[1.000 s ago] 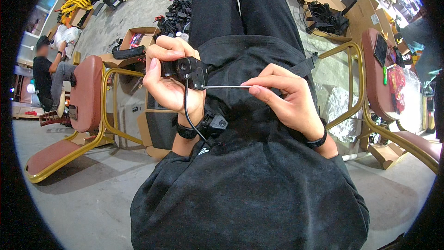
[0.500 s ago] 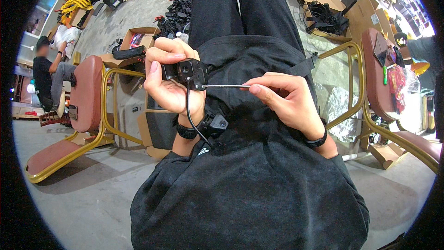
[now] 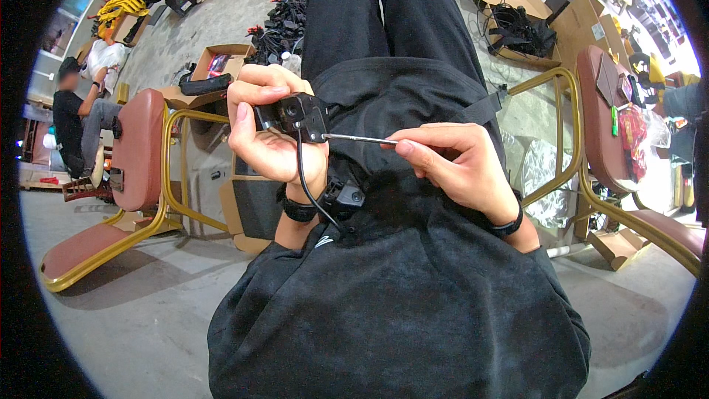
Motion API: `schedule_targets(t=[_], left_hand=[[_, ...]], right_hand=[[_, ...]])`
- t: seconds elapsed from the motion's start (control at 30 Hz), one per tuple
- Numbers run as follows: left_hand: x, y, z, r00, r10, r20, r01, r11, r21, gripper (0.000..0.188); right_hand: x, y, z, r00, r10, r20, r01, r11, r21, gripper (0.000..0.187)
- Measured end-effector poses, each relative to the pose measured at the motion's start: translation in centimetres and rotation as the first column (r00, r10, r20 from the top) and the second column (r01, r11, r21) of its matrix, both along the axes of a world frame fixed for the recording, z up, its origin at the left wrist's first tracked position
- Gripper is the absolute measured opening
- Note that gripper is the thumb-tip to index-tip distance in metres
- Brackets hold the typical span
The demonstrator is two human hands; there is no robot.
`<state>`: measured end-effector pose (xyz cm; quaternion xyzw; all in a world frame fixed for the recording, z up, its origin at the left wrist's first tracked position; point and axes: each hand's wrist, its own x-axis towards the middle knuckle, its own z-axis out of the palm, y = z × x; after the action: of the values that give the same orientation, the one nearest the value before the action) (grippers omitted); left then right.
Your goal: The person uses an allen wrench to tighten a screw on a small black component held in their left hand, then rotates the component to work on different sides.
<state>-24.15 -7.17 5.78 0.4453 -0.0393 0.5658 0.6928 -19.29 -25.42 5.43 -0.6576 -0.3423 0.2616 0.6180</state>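
Above my lap, my left hand (image 3: 260,125) is closed around a small black camera module (image 3: 313,120) with a round lens and small screws on its face. A black cable (image 3: 301,170) hangs from the module and curves down toward my wrist. Between thumb and fingertips, my right hand (image 3: 459,162) pinches a thin screwdriver (image 3: 362,138). Its metal shaft points left, and the tip meets the lower right edge of the module. The screwdriver's handle end is hidden in my fingers. Another black camera unit (image 3: 348,196) sits by my left wrist strap.
Brown chairs with gold frames stand at left (image 3: 137,155) and right (image 3: 602,118). Beyond my knees lie a heap of black straps (image 3: 281,33) and an open carton (image 3: 517,29) with black cables. A seated person (image 3: 81,118) is at far left. Plastic wrap (image 3: 548,174) lies right of me.
The module has tilted and shifted slightly in my left hand. The screwdriver now slopes a little more, its tip still against the module; my right hand has barely moved.
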Motion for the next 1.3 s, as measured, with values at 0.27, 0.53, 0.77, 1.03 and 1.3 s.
schedule_targets(t=[0.27,0.53,0.77,1.03,1.3], left_hand=[[0.0,0.0,0.1,0.999,0.052,-0.014,-0.051,0.998,0.021,0.032],[-0.2,0.3,-0.2,1.0,0.009,-0.008,-0.008,0.996,0.087,0.029],[-0.1,0.4,-0.6,0.993,-0.087,-0.086,0.107,0.957,0.27,0.03],[0.2,0.5,-0.4,0.99,-0.082,-0.11,0.095,0.989,0.112,0.032],[-0.1,0.5,-0.3,0.978,-0.185,-0.095,0.17,0.974,-0.147,0.03]], right_hand=[[-0.1,0.0,0.1,0.999,0.03,-0.012,-0.03,0.999,0.011,0.017],[0.2,-0.1,0.7,0.976,0.064,-0.206,-0.08,0.994,-0.069,0.022],[0.2,0.0,0.9,0.912,0.009,-0.411,-0.06,0.992,-0.111,0.024],[0.3,0.1,-0.4,0.96,-0.059,0.273,0.05,0.998,0.037,0.019],[-0.1,-0.1,0.1,0.82,-0.106,0.562,0.037,0.99,0.134,0.026]])
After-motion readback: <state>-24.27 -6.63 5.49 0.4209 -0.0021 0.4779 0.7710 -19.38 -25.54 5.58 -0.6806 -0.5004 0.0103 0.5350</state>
